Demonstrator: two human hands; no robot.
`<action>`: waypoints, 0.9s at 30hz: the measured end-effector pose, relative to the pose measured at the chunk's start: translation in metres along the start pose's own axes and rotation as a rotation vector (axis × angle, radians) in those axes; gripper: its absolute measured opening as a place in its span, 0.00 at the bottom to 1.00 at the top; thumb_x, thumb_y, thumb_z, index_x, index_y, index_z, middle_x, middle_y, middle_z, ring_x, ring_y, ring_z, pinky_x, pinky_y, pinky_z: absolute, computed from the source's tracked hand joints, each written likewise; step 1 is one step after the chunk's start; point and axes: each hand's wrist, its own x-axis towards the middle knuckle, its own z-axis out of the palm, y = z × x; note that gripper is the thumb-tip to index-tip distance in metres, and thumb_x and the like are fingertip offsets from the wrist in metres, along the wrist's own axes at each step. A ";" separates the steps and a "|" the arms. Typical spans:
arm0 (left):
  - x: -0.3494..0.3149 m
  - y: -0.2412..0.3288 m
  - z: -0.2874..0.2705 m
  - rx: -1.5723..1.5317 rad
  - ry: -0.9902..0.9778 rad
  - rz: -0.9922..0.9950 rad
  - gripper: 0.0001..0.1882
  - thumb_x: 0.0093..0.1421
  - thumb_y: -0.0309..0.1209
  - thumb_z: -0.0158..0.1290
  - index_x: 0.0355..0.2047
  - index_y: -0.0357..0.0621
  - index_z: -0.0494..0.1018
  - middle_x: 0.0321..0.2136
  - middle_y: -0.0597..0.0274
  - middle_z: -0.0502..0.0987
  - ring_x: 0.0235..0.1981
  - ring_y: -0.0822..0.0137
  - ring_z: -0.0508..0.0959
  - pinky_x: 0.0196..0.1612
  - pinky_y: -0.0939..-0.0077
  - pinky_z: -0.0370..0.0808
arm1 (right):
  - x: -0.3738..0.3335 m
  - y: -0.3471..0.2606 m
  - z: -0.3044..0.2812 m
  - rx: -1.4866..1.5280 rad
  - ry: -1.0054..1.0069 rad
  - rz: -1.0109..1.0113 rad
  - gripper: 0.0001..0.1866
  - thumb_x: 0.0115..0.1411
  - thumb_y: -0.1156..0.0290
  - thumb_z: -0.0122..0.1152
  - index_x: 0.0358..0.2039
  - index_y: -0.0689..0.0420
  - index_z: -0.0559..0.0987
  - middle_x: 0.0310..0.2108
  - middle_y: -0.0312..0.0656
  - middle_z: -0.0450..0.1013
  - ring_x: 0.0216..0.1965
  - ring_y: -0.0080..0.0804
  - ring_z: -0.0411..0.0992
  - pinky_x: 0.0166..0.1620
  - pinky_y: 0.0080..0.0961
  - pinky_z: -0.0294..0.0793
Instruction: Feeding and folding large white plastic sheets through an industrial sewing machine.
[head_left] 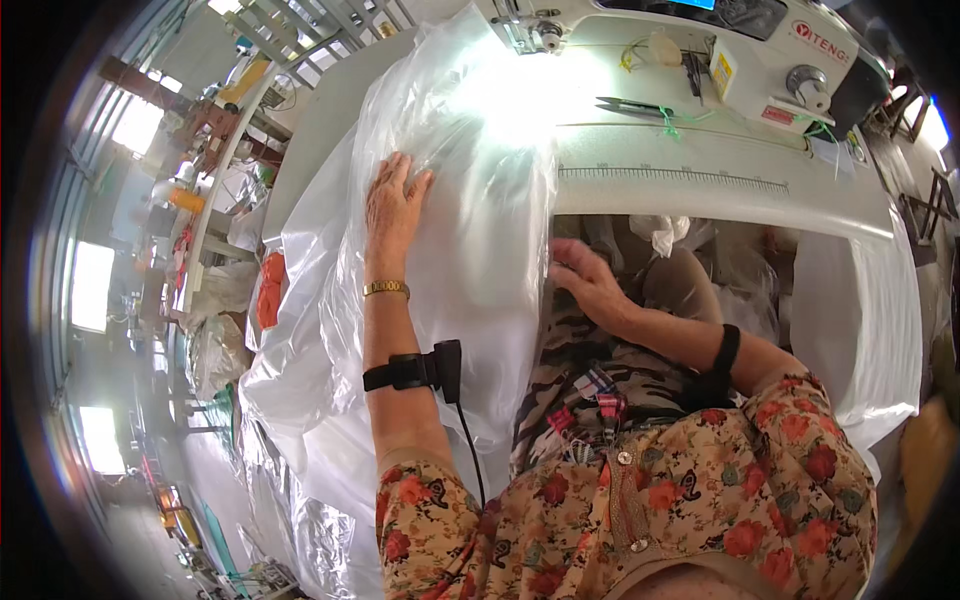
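Note:
A large translucent white plastic sheet [470, 250] is spread over the sewing table and hangs down over its near edge toward my lap. My left hand [395, 205] lies flat on the sheet, fingers stretched out, left of the brightly lit spot under the needle end. At the sheet's right edge is my right hand [592, 288], below the table's front edge. Its fingers are curled in against that edge and look closed on it, though the fingertips are slightly blurred. The sewing machine [760, 55] stands at the far side, its needle area partly lost in glare.
Dark-handled thread snips [635, 106] with green thread lie right of the light. A printed ruler scale [680, 175] runs along the table front. More white sheeting [865, 330] hangs at the right. Shelves with thread cones [180, 195] stand at the left.

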 end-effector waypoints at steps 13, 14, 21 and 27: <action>-0.001 -0.006 0.005 -0.005 -0.012 0.032 0.30 0.66 0.49 0.46 0.58 0.38 0.68 0.62 0.51 0.65 0.66 0.54 0.59 0.67 0.62 0.55 | -0.019 0.001 0.017 0.018 -0.591 0.012 0.13 0.64 0.64 0.56 0.33 0.62 0.81 0.30 0.29 0.74 0.32 0.16 0.67 0.35 0.18 0.68; -0.006 -0.012 0.004 0.003 -0.004 0.026 0.31 0.66 0.50 0.46 0.58 0.38 0.68 0.62 0.51 0.65 0.66 0.54 0.59 0.67 0.62 0.54 | -0.024 -0.037 0.012 0.047 -0.463 0.182 0.15 0.65 0.63 0.56 0.32 0.63 0.81 0.28 0.29 0.73 0.31 0.15 0.66 0.34 0.18 0.67; 0.000 -0.019 0.007 0.015 -0.009 0.048 0.33 0.65 0.51 0.47 0.60 0.38 0.66 0.62 0.51 0.64 0.66 0.53 0.59 0.67 0.62 0.54 | -0.089 -0.106 -0.037 0.020 -0.594 0.298 0.19 0.66 0.59 0.53 0.36 0.65 0.82 0.26 0.33 0.75 0.30 0.17 0.69 0.37 0.21 0.70; -0.016 -0.023 -0.020 -0.089 0.023 0.000 0.29 0.63 0.46 0.51 0.57 0.38 0.68 0.61 0.50 0.65 0.64 0.52 0.62 0.65 0.62 0.59 | -0.085 -0.043 -0.041 -0.135 -0.398 0.387 0.19 0.64 0.59 0.56 0.42 0.64 0.80 0.34 0.37 0.77 0.38 0.22 0.72 0.44 0.22 0.72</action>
